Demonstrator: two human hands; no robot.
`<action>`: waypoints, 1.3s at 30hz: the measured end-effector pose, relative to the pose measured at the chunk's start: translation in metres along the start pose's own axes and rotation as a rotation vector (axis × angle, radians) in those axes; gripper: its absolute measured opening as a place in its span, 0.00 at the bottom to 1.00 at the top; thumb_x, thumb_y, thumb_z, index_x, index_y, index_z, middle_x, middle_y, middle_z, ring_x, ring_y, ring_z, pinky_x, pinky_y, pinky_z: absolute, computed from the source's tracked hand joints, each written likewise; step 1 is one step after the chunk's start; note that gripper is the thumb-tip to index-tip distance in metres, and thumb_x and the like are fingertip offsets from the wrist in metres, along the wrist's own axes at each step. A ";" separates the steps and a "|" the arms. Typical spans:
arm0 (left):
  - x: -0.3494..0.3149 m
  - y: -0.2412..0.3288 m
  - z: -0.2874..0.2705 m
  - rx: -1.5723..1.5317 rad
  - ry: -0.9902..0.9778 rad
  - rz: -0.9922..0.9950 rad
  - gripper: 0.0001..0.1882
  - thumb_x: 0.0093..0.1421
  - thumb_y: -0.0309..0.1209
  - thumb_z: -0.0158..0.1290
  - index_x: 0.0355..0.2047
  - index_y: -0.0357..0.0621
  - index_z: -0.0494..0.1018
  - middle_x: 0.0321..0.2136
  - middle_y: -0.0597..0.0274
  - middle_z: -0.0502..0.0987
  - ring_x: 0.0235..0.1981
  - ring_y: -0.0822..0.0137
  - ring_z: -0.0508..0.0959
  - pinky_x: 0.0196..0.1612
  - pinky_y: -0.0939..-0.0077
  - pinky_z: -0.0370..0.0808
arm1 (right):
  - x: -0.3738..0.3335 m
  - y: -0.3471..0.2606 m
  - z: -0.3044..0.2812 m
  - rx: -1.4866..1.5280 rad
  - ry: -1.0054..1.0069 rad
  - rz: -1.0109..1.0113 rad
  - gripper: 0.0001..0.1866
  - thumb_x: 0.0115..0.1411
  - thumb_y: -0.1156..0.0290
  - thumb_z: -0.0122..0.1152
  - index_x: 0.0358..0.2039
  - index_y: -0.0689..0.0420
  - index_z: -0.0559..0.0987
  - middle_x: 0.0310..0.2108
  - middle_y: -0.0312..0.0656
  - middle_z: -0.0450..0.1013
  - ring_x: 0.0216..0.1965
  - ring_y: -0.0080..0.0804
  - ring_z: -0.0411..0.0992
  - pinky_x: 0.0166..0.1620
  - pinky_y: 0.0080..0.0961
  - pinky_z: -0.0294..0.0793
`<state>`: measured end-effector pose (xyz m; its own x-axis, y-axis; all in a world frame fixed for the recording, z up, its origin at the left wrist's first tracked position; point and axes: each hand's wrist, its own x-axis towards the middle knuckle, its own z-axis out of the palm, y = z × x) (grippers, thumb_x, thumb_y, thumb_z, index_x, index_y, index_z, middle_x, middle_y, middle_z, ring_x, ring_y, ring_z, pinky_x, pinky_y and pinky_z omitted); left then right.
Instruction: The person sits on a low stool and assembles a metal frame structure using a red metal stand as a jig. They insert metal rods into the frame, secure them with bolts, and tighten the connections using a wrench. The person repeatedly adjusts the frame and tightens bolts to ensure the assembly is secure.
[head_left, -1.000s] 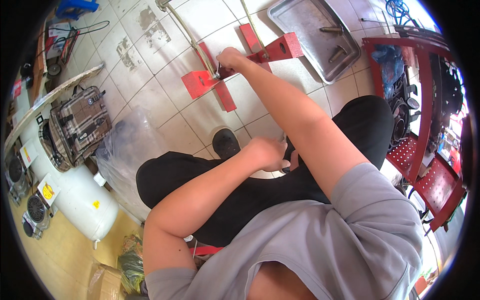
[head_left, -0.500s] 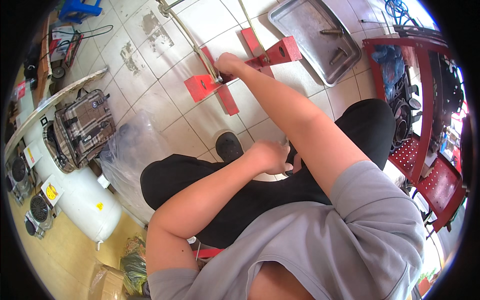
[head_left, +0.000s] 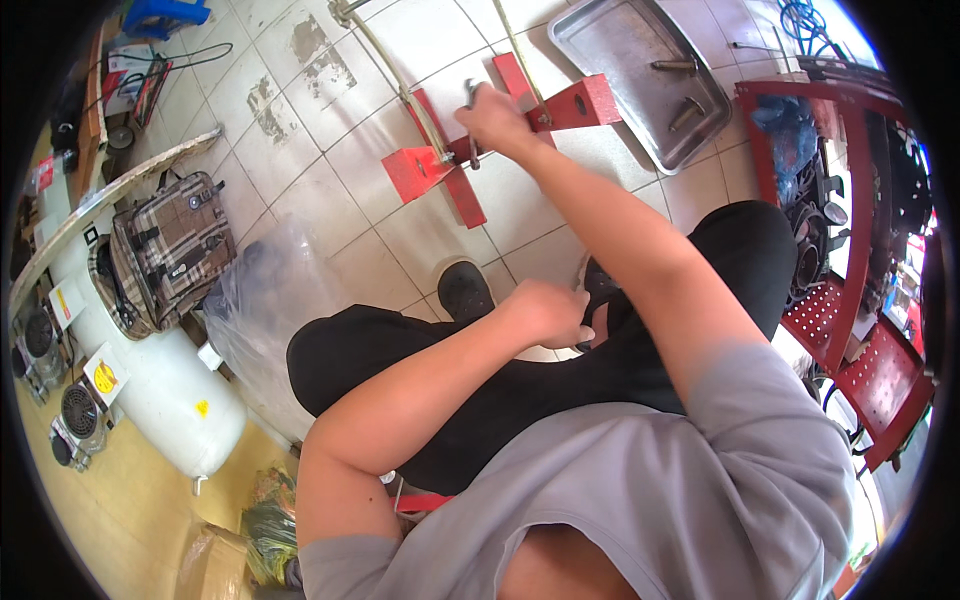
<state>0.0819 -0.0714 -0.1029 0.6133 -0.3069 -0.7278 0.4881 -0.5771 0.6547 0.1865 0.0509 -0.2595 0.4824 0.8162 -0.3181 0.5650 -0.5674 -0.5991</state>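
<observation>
My right hand reaches far forward over a red metal stand on the tiled floor. Its fingers are closed round a slim metal tool, apparently a wrench, whose ends stick out on both sides of the fist. Thin brass-coloured rods rise from the stand's red blocks, one on each side of the hand. Close to my lap, my left hand hangs between my knees with its fingers curled; whatever they hold, if anything, is hidden.
A grey metal tray with two metal parts lies at the far right. A red tool cart stands on the right. On the left are a plaid bag, clear plastic sheeting and a white tank. My shoes are below.
My right hand has shifted right from the stand's left block, and the metal tool now shows at its fist. My left hand's fingers look more curled. The view has shifted slightly.
</observation>
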 end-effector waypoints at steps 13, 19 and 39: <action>0.004 0.001 -0.007 -0.016 -0.039 -0.020 0.28 0.58 0.49 0.46 0.50 0.41 0.67 0.43 0.49 0.71 0.42 0.55 0.76 0.45 0.63 0.73 | -0.123 -0.005 -0.068 0.417 -0.026 -0.456 0.15 0.63 0.69 0.45 0.48 0.62 0.71 0.40 0.51 0.73 0.40 0.45 0.72 0.45 0.35 0.70; 0.003 0.000 -0.001 -0.026 -0.057 -0.011 0.27 0.57 0.49 0.47 0.49 0.40 0.67 0.43 0.49 0.72 0.43 0.53 0.75 0.45 0.61 0.72 | -0.118 0.018 -0.061 0.402 -0.285 -0.095 0.13 0.61 0.70 0.49 0.43 0.62 0.74 0.33 0.43 0.73 0.31 0.31 0.72 0.34 0.27 0.70; 0.007 -0.003 0.007 -0.044 -0.018 0.007 0.26 0.58 0.49 0.46 0.47 0.40 0.68 0.41 0.48 0.73 0.45 0.52 0.73 0.48 0.60 0.69 | -0.119 0.058 -0.016 0.531 -0.532 0.200 0.16 0.52 0.63 0.46 0.28 0.65 0.72 0.21 0.47 0.68 0.25 0.36 0.66 0.31 0.34 0.64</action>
<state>0.0802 -0.0774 -0.1108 0.6057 -0.3249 -0.7263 0.5105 -0.5415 0.6680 0.1727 -0.0808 -0.2446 0.0795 0.7225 -0.6868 0.0395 -0.6907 -0.7220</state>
